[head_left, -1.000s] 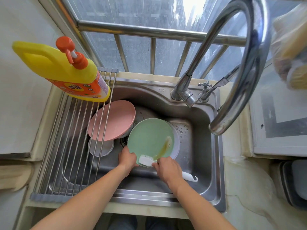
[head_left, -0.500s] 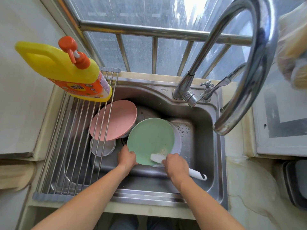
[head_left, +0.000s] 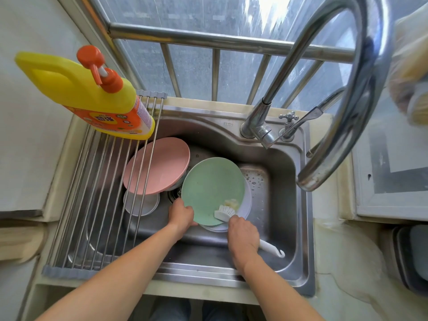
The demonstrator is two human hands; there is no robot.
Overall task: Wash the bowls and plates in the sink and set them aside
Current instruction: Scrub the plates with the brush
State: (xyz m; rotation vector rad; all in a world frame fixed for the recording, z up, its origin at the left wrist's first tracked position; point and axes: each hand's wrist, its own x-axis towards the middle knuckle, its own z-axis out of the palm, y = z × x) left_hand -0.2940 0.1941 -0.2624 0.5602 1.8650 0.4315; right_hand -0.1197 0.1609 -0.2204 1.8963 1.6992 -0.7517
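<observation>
Seen from the head camera, looking down, a stainless steel sink (head_left: 287, 205) filled the middle of the scene. Over its basin a person held a round pale green plate (head_left: 212, 188), tilted up towards the camera. The left hand (head_left: 181, 215) gripped the plate's near left rim, fingers curled behind it and thumb on the front. The right hand (head_left: 243, 236) was wrapped around the handle of a white plastic dish brush (head_left: 224, 213), whose bristle head pressed against the near right part of the green plate, just beside a small yellowish smear of food. The brush's hooked handle end stuck out to the right of the hand.

Directly behind the green plate lay a white dish (head_left: 245, 210), only its edge showing. To the left in the basin, a round pink plate (head_left: 157, 165) rested tilted on top of a small white bowl (head_left: 141, 205).

A roll-up rack of steel rods (head_left: 92, 193) spanned the sink's left side, partly over the pink plate. At its far end stood a yellow dish soap bottle with an orange pump (head_left: 92, 89). A tall curved chrome tap (head_left: 347, 89) arched over the sink's right side, with window bars behind it.
</observation>
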